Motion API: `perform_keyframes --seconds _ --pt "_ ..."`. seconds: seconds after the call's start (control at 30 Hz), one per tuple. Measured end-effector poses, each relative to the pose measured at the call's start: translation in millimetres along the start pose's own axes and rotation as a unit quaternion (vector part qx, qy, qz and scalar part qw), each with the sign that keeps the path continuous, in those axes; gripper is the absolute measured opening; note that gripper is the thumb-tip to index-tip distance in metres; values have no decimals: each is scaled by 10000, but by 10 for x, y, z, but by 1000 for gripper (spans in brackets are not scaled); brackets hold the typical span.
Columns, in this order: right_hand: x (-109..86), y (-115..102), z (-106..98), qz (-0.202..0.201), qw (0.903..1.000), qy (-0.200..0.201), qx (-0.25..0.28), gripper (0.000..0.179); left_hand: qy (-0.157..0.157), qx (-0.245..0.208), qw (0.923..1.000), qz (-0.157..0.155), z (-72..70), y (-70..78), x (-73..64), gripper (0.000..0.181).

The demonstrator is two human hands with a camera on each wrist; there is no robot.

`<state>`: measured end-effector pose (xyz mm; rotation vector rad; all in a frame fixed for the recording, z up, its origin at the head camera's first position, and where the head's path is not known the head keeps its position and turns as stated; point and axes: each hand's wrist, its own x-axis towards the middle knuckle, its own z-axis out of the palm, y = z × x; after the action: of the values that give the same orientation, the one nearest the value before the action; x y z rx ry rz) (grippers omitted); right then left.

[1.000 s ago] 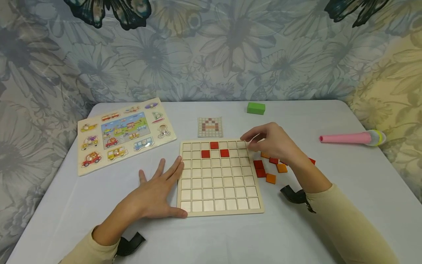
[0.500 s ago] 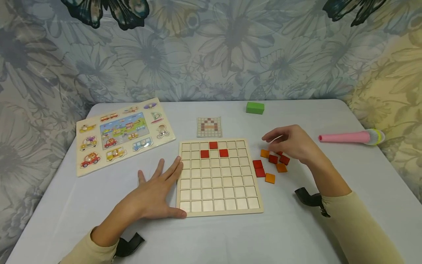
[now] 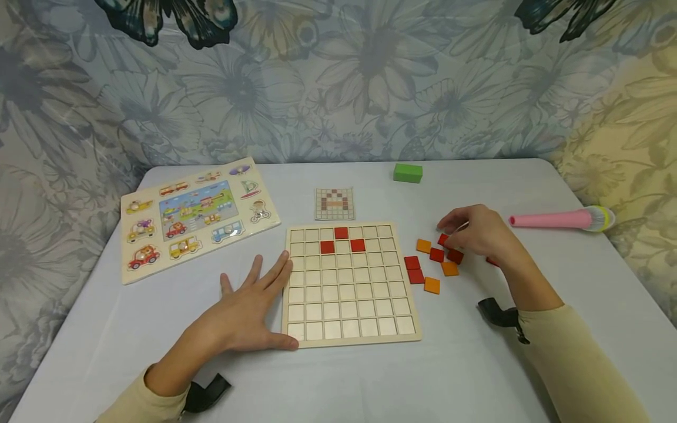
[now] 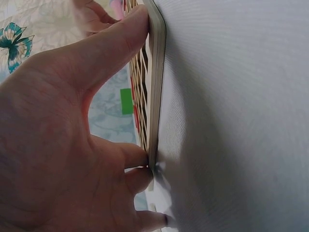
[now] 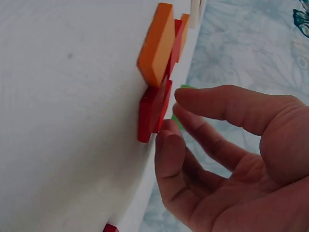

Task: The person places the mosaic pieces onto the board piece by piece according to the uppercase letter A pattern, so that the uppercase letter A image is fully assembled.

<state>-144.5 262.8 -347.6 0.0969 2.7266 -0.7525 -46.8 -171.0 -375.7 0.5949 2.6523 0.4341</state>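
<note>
Fingers parted and empty, the right hand [image 3: 476, 230] is nearing a red tile [image 3: 443, 239] right of the wooden board [image 3: 351, 308], having left its corner, so loose tiles [image 3: 436, 255] are coming within reach. The left hand [image 3: 245, 311], fingers spread, is touching the board.

Left hand [image 3: 248, 314]: spread against the left edge of the board [image 3: 338, 294]
Right hand [image 3: 481, 235]: fingers bent at a red tile [image 3: 442, 239], contact unclear
Board: three red squares [image 3: 341, 233], one in the far row, two in the next
Loose tiles [image 3: 432, 285]: red and orange, right of the board
Beyond the board: small gridded card [image 3: 335, 204], green block [image 3: 408, 173]
Left: puzzle [image 3: 198, 202] with vehicle pictures
Right: pink microphone [image 3: 555, 220]
</note>
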Motion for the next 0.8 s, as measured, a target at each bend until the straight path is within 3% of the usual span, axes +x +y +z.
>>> perform_keyframes --seconds 0.8 --pt "35 4 71 71 9998 66 -144 29 -10 60 10000 -32 3 1 6 134"
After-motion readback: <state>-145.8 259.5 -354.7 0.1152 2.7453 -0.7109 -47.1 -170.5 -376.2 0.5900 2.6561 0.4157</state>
